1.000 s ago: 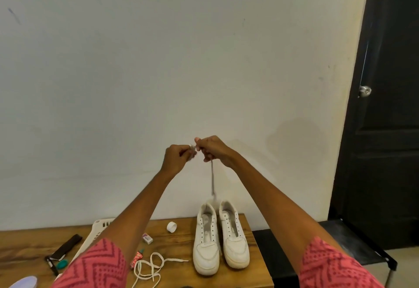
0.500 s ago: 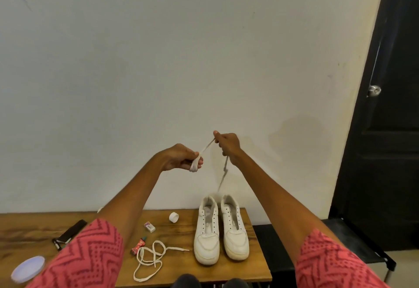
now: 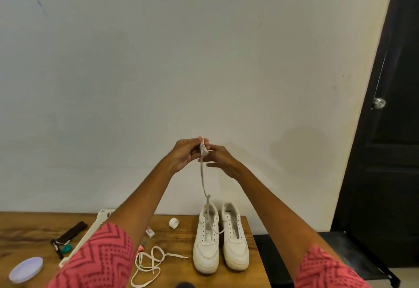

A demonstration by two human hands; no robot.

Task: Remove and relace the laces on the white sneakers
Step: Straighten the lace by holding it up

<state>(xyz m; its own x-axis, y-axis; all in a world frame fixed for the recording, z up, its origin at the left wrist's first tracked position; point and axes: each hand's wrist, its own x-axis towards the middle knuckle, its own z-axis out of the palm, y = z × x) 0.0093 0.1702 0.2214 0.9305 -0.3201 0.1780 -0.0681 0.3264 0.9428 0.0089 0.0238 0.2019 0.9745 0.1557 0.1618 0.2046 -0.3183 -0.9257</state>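
Both hands were raised well above the table (image 3: pixel 34 224), close together. The left hand (image 3: pixel 184 155) pinched a small folded bundle of lace (image 3: pixel 204 149) between thumb and fingertips. The right hand (image 3: pixel 218 158) sat just beside it with fingers loosely extended, seemingly touching the strand, though a firm grip could not be made out. From the bundle the lace ran almost straight down, its long axis near vertical, to the left-hand sneaker (image 3: pixel 207 238) directly below, where its tail lay across the eyelets. The second sneaker (image 3: pixel 234 235) stood touching it on the right, unlaced. A loose lace (image 3: pixel 147 265) lay coiled on the table, left of the shoes. The left hand held the gathered lace; freeing it likely meant drawing upward along that vertical line.
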